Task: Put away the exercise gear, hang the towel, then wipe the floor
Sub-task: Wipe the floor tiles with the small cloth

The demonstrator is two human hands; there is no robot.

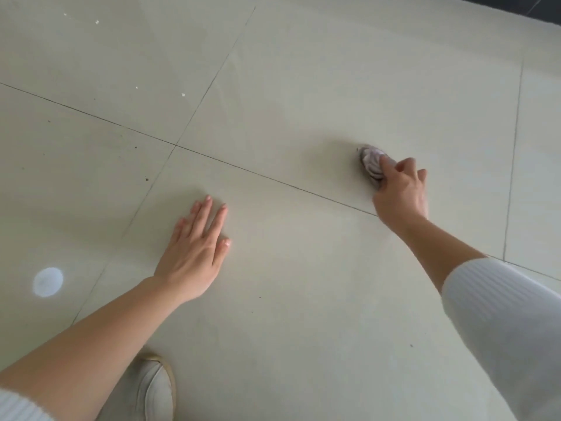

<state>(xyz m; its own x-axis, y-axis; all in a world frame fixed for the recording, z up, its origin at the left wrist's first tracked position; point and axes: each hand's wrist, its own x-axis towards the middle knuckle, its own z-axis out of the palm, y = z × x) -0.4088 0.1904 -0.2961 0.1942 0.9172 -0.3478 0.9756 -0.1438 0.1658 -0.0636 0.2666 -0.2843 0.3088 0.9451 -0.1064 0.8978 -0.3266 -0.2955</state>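
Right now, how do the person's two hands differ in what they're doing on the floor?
The left hand lies flat and open, fingers spread, palm on the tile floor and holding nothing. The right hand is curled around a bunched purplish cloth, pressing it to the floor farther from the person. Both reach forward with white sleeves pushed up.

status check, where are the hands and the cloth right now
Left hand flat on the floor, empty. Right hand gripping bunched cloth, pressed to the tile. Small white specks far left, nothing blocking.
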